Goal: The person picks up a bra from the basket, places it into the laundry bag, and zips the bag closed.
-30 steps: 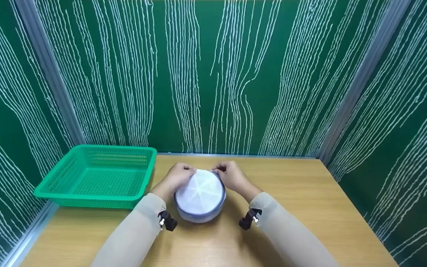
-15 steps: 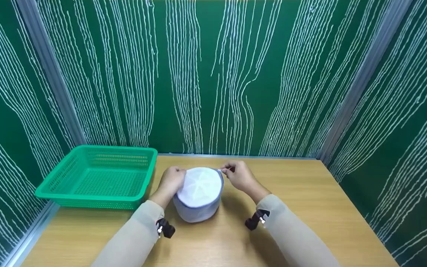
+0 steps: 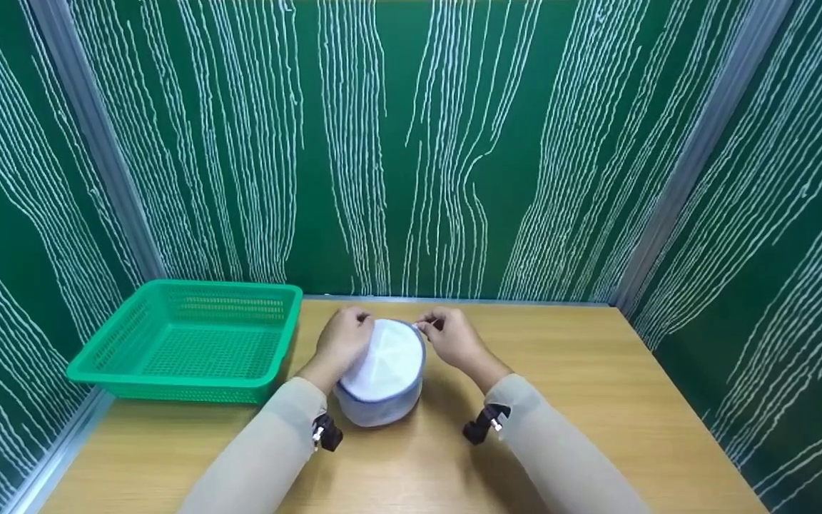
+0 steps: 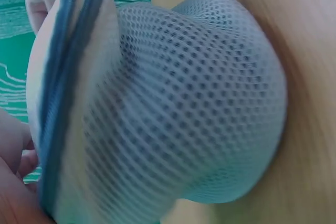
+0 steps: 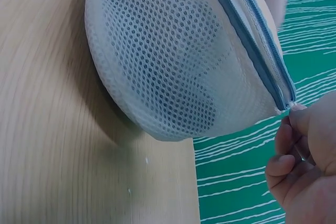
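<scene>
A round white mesh laundry bag (image 3: 386, 360) stands on the table between my hands, its flat lid edged by a blue-grey zipper (image 5: 239, 22). Its mesh side (image 4: 189, 87) bulges and creases above the tabletop. My left hand (image 3: 342, 339) grips the lid's rim at the far left, thumb and fingertips together; the lid hides part of its grip in the left wrist view. With thumb and forefinger my right hand (image 3: 454, 341) pinches a small white tab at the zipper's end, at the far right of the rim. The other fingers (image 5: 283, 169) of that hand are curled.
To the left, a green perforated plastic basket (image 3: 204, 350) sits at the back of the wooden table (image 3: 582, 414). Green panels (image 3: 397, 143) with white wavy lines close off the back and both sides. A black wrist camera (image 3: 479, 426) hangs below each cuff.
The bag first rose and its lid tilted as my right hand drew its edge rightward. Since then, my right hand has come back slightly left and my left hand has shifted right over the lid.
</scene>
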Demonstrator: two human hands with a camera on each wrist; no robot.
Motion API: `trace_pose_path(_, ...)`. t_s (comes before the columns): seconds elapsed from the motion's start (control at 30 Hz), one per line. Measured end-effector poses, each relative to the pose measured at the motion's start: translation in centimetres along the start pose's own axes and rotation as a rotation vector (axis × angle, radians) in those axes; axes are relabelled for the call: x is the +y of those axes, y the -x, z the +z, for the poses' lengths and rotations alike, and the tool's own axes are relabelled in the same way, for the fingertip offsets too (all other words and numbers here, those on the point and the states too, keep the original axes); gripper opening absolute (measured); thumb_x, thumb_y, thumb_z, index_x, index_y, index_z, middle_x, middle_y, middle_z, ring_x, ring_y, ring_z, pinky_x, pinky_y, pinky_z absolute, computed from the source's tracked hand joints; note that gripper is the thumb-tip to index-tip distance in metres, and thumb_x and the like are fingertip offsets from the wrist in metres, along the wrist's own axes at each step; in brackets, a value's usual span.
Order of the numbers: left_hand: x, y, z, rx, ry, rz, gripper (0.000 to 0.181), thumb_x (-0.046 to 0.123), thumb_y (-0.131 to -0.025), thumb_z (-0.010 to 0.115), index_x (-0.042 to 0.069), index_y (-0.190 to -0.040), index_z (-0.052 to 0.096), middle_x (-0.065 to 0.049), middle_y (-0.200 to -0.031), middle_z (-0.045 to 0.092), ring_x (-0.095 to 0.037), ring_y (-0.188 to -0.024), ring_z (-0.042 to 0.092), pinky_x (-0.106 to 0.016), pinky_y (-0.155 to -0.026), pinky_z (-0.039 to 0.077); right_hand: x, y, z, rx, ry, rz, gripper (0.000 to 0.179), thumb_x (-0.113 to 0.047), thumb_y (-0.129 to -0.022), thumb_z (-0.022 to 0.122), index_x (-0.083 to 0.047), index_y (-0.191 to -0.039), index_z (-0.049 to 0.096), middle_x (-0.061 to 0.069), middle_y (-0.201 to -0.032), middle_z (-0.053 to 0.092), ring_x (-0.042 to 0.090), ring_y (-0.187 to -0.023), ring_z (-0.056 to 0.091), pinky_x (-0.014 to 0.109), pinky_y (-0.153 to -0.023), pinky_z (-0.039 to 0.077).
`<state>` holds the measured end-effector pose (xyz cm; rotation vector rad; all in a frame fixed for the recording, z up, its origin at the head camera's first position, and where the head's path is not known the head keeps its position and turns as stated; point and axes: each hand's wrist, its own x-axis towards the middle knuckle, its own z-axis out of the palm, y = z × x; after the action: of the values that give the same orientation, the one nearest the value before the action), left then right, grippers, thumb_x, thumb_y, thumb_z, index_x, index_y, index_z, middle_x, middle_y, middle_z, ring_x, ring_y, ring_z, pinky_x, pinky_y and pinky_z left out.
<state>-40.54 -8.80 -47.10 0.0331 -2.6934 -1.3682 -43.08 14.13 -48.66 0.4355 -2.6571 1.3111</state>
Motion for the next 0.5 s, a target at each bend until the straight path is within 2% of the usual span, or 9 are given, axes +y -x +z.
trace_pose_path(0.1,0.5,-0.4,0.4,-0.029,-0.064,0.084,0.033,0.025,-0.117,0.058,0.007,-0.135,0.079,-0.015,-0.146,0.073,-0.037,-0.144,0.066,-0.055,-0.126,0.051,-0.2,0.0,0.3,-0.011,0.001,-0.02,0.012,-0.007,-0.111,0.071,-0.005,-0.115,0.083,0.012,-0.112,0.083,0.024,-0.105,0.076,0.041,-0.095,0.068)
trace_pose_path(0.23,1.0,-0.7,0.9,-0.071,-0.117,0.145,0.031,0.026,-0.116,0.061,0.009,-0.131,0.082,-0.013,-0.143,0.077,-0.035,-0.141,0.069,-0.054,-0.124,0.053,-0.2,-0.1,0.4,0.007,0.007,-0.079,0.011,-0.004,-0.109,0.073,-0.003,-0.112,0.083,0.014,-0.111,0.084,0.027,-0.105,0.078,0.044,-0.097,0.068)
trace_pose_path(0.33,1.3,-0.9,1.2,-0.097,-0.145,0.174,0.031,0.027,-0.114,0.063,0.01,-0.13,0.083,-0.011,-0.139,0.08,-0.034,-0.137,0.071,-0.055,-0.121,0.055,-0.1,-0.2,0.5,0.025,0.014,-0.121,0.01,-0.002,-0.108,0.073,-0.002,-0.109,0.083,0.014,-0.108,0.084,0.028,-0.104,0.078,0.046,-0.096,0.067)
trace_pose_path(0.5,1.7,-1.5,1.5,-0.142,-0.167,0.19,0.028,0.025,-0.112,0.066,0.011,-0.127,0.085,-0.01,-0.135,0.082,-0.033,-0.132,0.074,-0.054,-0.119,0.056,-0.5,-0.5,0.5,0.002,0.014,-0.123,0.011,-0.003,-0.108,0.073,-0.003,-0.11,0.084,0.014,-0.109,0.084,0.028,-0.105,0.078,0.045,-0.096,0.067)
